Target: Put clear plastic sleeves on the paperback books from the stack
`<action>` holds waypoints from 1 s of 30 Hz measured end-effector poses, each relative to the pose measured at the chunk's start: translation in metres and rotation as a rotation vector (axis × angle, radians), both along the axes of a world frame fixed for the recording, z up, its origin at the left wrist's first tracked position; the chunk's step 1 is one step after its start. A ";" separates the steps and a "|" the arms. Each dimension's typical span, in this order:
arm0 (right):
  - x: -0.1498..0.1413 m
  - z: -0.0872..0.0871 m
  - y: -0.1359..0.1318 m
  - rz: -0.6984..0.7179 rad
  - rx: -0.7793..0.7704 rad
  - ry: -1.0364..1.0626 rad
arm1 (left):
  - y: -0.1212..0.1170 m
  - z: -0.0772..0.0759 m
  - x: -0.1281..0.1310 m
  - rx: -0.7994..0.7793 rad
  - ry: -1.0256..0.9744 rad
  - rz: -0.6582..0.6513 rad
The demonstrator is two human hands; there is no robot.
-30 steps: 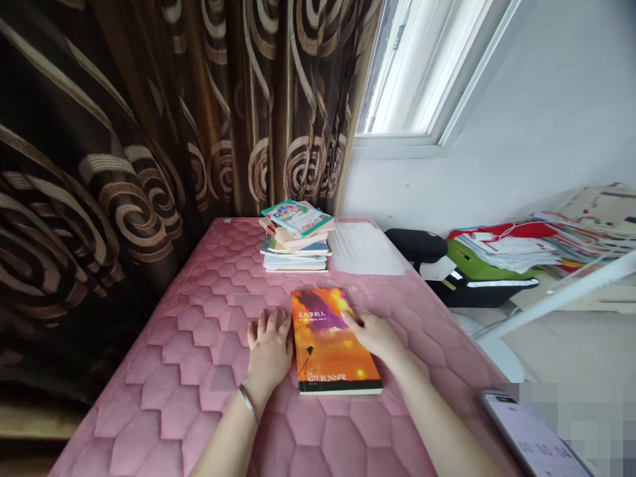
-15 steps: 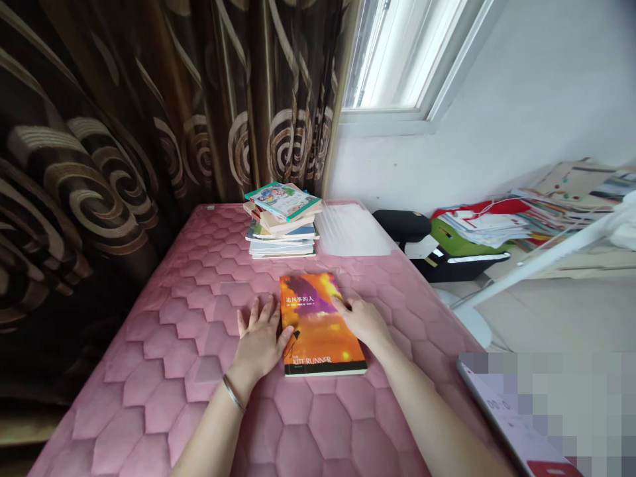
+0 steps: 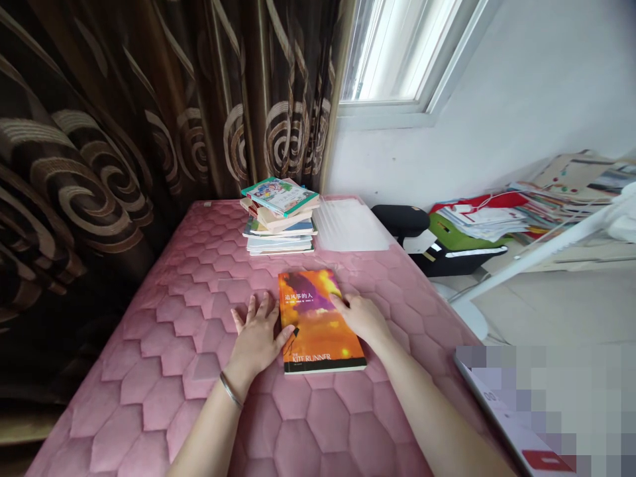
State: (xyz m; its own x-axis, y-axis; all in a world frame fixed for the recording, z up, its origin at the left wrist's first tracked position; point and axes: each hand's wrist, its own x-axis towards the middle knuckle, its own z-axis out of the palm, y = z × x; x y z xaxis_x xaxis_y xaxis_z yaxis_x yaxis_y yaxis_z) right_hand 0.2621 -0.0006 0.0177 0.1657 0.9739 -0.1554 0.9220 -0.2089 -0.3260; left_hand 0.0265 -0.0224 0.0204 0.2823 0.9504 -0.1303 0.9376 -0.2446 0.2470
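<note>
A paperback book [image 3: 318, 331] with an orange and purple cover, marked "The Kite Runner", lies flat on the pink quilted mattress [image 3: 163, 371]. My left hand [image 3: 256, 334] rests beside its left edge, fingers spread on the mattress and thumb touching the cover's edge. At the right edge is my right hand [image 3: 365, 321], its thumb on the cover and its other fingers curled at the side, mostly hidden. Farther back stands an uneven stack of books [image 3: 281, 225], topped by a green-edged illustrated one [image 3: 281, 197].
A translucent white sheet [image 3: 352, 225] lies right of the stack. Dark patterned curtains [image 3: 99, 165] hang along the left. On the right are a black armrest [image 3: 401, 218], piled papers [image 3: 477, 222], a white stand [image 3: 527, 258] and a screen device [image 3: 511, 411] near the mattress edge.
The view has shifted slightly, so the scene sits a little higher and farther left. Both hands and the book keep the same places relative to each other.
</note>
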 end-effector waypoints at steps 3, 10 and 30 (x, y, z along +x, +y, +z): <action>0.000 0.000 -0.001 0.015 0.015 -0.009 | 0.000 0.000 0.000 0.009 -0.004 0.002; 0.000 0.003 -0.002 0.032 0.008 0.002 | 0.001 0.000 0.000 0.021 -0.001 0.009; -0.014 0.012 -0.015 0.040 0.097 -0.240 | -0.003 -0.001 0.001 0.059 -0.011 0.029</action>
